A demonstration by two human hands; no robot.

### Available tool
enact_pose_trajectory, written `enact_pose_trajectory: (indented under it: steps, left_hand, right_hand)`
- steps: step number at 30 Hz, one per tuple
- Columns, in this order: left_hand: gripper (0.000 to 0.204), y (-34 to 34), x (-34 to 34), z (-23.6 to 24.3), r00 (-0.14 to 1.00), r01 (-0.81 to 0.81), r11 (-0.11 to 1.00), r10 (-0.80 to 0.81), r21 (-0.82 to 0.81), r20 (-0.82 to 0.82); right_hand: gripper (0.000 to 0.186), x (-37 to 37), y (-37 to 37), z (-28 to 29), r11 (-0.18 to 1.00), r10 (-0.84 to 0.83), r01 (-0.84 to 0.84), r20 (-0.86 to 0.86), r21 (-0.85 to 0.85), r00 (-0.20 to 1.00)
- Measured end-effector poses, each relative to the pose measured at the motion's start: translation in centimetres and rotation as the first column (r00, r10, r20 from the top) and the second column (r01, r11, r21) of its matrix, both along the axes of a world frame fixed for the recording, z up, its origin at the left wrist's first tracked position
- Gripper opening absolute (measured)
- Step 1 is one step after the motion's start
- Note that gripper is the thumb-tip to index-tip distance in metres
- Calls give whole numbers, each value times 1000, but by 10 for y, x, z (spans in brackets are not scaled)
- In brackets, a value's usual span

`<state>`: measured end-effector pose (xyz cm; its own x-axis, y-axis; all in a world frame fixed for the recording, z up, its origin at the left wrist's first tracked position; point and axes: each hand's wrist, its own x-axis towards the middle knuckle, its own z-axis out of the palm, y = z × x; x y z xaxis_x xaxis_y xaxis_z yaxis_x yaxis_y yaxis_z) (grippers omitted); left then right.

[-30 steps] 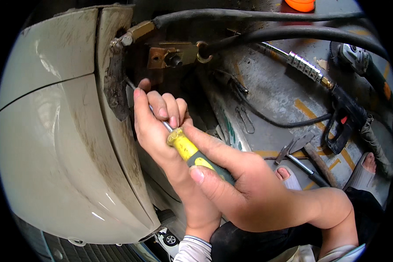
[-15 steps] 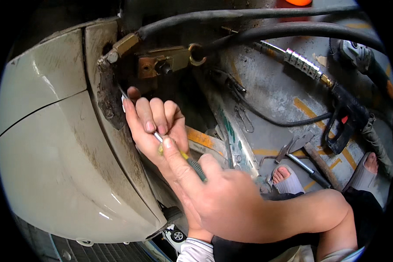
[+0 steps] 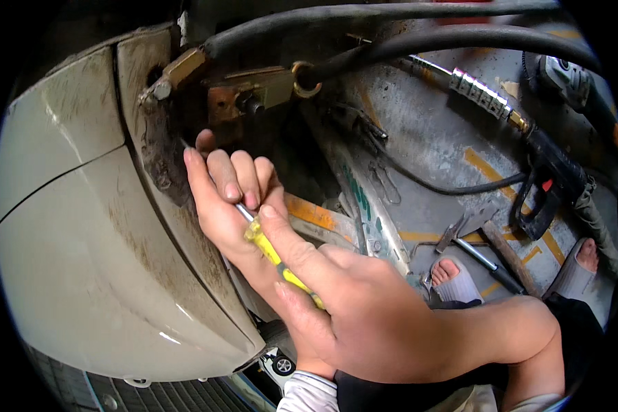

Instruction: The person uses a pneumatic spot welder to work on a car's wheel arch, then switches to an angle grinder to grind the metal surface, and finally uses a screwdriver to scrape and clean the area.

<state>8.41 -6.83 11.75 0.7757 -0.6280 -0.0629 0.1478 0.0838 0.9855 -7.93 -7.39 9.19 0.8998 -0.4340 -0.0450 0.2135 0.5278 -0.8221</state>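
Observation:
My right hand (image 3: 371, 323) grips a screwdriver by its yellow and dark handle (image 3: 268, 250), with the forefinger laid along it. My left hand (image 3: 230, 189) is closed round the metal shaft farther up, its fingers curled. The tip points up and left to a dark, rough patch (image 3: 165, 151) along the edge of a cream vehicle panel (image 3: 110, 268). Fingers hide most of the shaft, and I cannot tell whether the tip touches the patch. Just above are a brass-coloured clamp piece (image 3: 185, 65) and a metal block with a bolt (image 3: 254, 99).
Thick black cables (image 3: 391, 51) cross the top. On the floor at right lie a black trigger gun (image 3: 553, 182) with a chrome coupling (image 3: 484, 96), an angle grinder (image 3: 563, 79) and a hammer (image 3: 484, 254). Feet in sandals (image 3: 453, 281) stand nearby. A metal rail (image 3: 374, 220) runs beside my hands.
My right hand has turned on the screwdriver, and more of its yellow handle shows now. The left hand keeps its hold on the shaft. The whole view has shifted slightly.

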Motion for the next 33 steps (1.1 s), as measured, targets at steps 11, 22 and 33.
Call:
enact_pose_trajectory:
  steps: [11, 22, 33]
  left_hand:
    - [15, -7, -25, 2, 987, -120, 992, 115, 40, 110]
    - [19, -14, -24, 0, 999, 33, 998, -32, 44, -19]
    - [19, 1, -7, 3, 996, 72, 997, -71, 6, -53]
  right_hand:
    - [56, -5, 3, -17, 952, -116, 41, 232, 304, 966]
    - [48, -14, -1, 7, 674, -113, -129, 274, 728, 955]
    - [49, -10, 12, 14, 687, -81, -120, 240, 716, 967]
